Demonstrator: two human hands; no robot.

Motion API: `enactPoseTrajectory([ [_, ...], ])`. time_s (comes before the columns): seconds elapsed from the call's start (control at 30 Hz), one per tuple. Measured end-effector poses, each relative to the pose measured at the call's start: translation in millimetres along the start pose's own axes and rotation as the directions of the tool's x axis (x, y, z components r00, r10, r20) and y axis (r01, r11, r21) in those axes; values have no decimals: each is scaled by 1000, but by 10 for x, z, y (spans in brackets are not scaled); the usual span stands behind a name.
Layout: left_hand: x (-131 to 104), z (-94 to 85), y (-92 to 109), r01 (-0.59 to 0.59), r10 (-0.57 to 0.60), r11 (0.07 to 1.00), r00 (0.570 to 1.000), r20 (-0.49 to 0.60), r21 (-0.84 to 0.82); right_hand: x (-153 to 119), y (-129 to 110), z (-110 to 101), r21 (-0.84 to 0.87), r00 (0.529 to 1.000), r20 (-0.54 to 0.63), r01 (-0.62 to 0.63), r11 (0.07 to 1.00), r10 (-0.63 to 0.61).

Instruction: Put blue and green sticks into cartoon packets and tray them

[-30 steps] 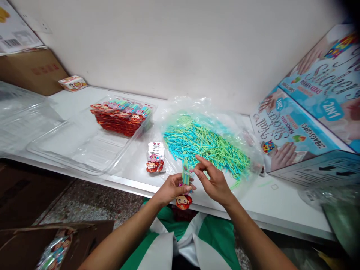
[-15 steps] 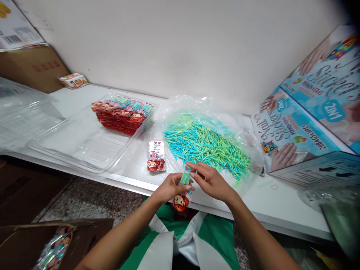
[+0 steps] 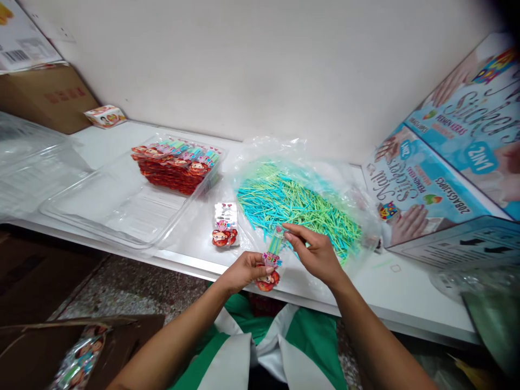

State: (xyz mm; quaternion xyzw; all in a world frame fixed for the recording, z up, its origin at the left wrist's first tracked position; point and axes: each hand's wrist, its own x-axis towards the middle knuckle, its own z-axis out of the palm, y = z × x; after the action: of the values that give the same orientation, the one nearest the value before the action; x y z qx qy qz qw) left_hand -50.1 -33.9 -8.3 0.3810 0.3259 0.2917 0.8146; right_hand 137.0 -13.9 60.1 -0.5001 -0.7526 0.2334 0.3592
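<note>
Head view: at a white surface, a person's left hand holds a red-haired character card between the thumb on top and fingers behind, near the surface's front edge. Pale green sticks lie lengthwise along the card, so this one looks nearly filled. The right hand is narrow, thumb and index fingertips close together at the card's far end; whether they pinch it, I cannot tell. Both forearms angle inward from the lower corners, wrists low over the front edge.

Beyond, to the left, a thick stack of stick-filled cards sits in a clear plastic tray, seemingly finished. Left to do, I judge, are the small stack of cards without visible sticks and a large loose pile of blue and green sticks on clear plastic.
</note>
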Motion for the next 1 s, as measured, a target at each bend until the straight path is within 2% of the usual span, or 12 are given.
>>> enactPoseTrajectory([
  [0.07, 16, -7, -24, -13, 12, 1000, 1000, -22, -7, 1, -17, -16, 27, 996, 21, 85, 996, -86],
  [0.17, 47, -1, -34, -55, 55, 998, 998, -21, -12, -3, -43, -22, 81, 963, 91, 246, 966, -253],
  [0.23, 63, 6, -29, -94, 93, 996, 995, -32, -7, -4, -57, -24, 105, 947, 110, 291, 951, -302],
  [0.47, 83, 2, -25, -104, 112, 990, 990, -90, 93, 10, -107, -38, 100, 940, 155, 293, 951, -305],
  [0.67, 89, 1, -35, -108, 113, 988, 993, -43, 108, 48, -163, -8, 85, 975, 70, 206, 975, -212],
  [0.87, 78, -7, -58, -102, 106, 986, 994, -25, 131, 111, -209, -15, 68, 959, 169, 220, 973, -228],
  [1.0, 58, -3, -51, -64, 66, 993, 998, -9, 103, 123, -192, -13, 35, 970, 178, 159, 987, -163],
])
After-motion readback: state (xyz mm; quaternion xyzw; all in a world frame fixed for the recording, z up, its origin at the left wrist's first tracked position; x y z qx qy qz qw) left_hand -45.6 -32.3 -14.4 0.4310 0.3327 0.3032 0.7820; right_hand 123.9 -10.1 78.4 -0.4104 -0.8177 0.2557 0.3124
